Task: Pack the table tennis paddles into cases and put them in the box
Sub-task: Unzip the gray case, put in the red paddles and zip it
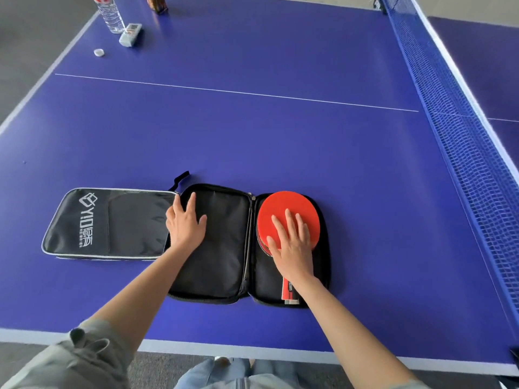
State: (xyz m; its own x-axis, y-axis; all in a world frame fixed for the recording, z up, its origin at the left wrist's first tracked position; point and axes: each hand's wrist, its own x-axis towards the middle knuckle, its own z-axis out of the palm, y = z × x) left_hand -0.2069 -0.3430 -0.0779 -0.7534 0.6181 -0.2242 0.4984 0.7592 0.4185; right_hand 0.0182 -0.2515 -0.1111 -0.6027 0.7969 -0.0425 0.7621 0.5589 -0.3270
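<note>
Blue table tennis table (pixel 252 136) stretches ahead, its net (pixel 449 122) on my right. From my head view, the open black case (pixel 222 248) lies flat, and a zipped case (pixel 112 223) sits just left of it. My right hand (pixel 292 242) lies flat, fingers straight, pressing the red paddle (pixel 283 209) into the right half. My left hand (pixel 185 223) rests open on the empty flap. I should seat the handle inside the zip line before folding. No box shows.
</note>
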